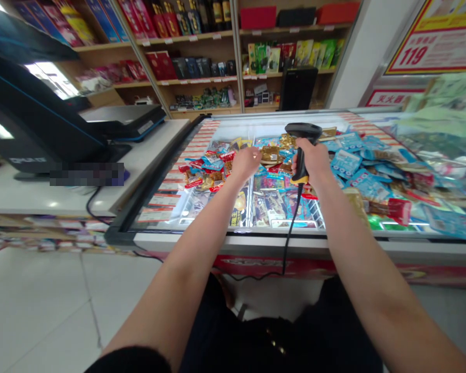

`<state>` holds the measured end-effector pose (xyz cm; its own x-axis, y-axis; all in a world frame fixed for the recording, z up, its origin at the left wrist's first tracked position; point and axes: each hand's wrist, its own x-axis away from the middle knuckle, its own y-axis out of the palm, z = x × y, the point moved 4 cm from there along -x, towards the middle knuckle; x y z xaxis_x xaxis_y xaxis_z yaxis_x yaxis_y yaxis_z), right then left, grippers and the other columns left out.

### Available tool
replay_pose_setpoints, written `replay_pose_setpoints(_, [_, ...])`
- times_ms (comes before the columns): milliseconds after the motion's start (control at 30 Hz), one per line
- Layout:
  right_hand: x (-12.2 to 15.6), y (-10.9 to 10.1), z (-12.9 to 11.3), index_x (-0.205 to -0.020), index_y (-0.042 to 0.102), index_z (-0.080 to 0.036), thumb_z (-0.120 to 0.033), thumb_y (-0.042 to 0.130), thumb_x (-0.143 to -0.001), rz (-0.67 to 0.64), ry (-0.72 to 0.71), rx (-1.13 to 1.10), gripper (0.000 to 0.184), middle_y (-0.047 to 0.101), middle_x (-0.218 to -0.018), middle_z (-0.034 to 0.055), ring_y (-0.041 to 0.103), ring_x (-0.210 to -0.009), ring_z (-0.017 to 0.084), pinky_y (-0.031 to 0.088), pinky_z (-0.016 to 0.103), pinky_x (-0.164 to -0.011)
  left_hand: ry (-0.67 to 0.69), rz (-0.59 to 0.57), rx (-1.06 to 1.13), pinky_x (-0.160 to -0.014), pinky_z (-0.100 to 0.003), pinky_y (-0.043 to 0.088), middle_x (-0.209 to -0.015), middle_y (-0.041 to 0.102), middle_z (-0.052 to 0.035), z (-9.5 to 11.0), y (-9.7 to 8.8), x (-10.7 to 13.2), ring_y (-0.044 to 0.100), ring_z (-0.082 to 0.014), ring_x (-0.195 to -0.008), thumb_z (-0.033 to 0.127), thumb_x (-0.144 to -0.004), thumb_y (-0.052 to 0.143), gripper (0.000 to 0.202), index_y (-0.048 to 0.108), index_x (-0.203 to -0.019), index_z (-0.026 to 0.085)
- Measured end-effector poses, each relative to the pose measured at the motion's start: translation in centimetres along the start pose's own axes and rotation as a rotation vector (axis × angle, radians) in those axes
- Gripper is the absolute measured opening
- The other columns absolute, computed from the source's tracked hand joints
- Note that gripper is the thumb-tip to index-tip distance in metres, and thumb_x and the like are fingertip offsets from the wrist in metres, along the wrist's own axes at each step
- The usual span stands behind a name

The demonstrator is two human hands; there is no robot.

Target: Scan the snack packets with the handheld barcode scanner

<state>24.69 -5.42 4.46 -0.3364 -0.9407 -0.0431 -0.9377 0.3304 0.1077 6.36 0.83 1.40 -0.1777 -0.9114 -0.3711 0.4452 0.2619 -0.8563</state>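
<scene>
Right grip [314, 159]: wrapped round black scanner [303, 128]. Left grip [245, 163]: curled beside gold packet [271, 154]; its opening and any hold could not be told.

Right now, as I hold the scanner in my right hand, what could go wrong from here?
The cable of the scanner hangs down past the front edge of the freezer and loops low near your legs, so it might snag or tangle. Packets are heaped loosely on the glass top, some close to the front edge on the right, so a bump could perhaps knock a few onto the floor.
</scene>
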Motion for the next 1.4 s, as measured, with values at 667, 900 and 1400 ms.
replay_pose_setpoints(667, [-0.1, 0.5, 0.4, -0.066, 0.052, -0.021, -0.029, 0.058, -0.079, -0.045, 0.017, 0.032, 0.017, 0.053, -0.046, 0.0009, 0.05, -0.035, 0.017, 0.041, 0.03, -0.034, -0.1, 0.075, -0.318, -0.11, -0.054, 0.031, -0.136, 0.058, -0.0169, -7.0, -3.6, 1.0, 0.046, -0.0361, -0.131, 0.038, -0.094, 0.038, 0.042, 0.068, -0.117, 0.019])
replay_pose_setpoints(900, [-0.3, 0.6, 0.9, -0.066, 0.051, -0.021, -0.03, 0.058, -0.079, -0.055, 0.035, 0.054, 0.017, 0.052, -0.047, 0.0004, 0.05, -0.036, 0.016, 0.041, 0.029, -0.035, -0.23, -0.065, -0.055, -0.09, -0.04, 0.047, -0.109, 0.069, -0.0207, 1.0, 1.1, -1.4, 0.063, -0.0343, -0.109, 0.061, -0.082, 0.058, 0.053, 0.069, -0.103, 0.014])
replay_pose_setpoints(1400, [1.1, 1.8, 0.7, -0.063, 0.051, -0.021, -0.034, 0.06, -0.079, -0.247, 0.028, 0.199, 0.023, 0.055, -0.046, 0.0024, 0.049, -0.035, 0.015, 0.041, 0.027, -0.032, -0.467, 0.091, 0.681, -0.071, -0.028, 0.052, -0.071, 0.062, 0.001, -3.5, 2.2, -2.9, 0.065, -0.0169, -0.076, 0.019, -0.073, 0.065, 0.01, 0.058, -0.08, 0.02])
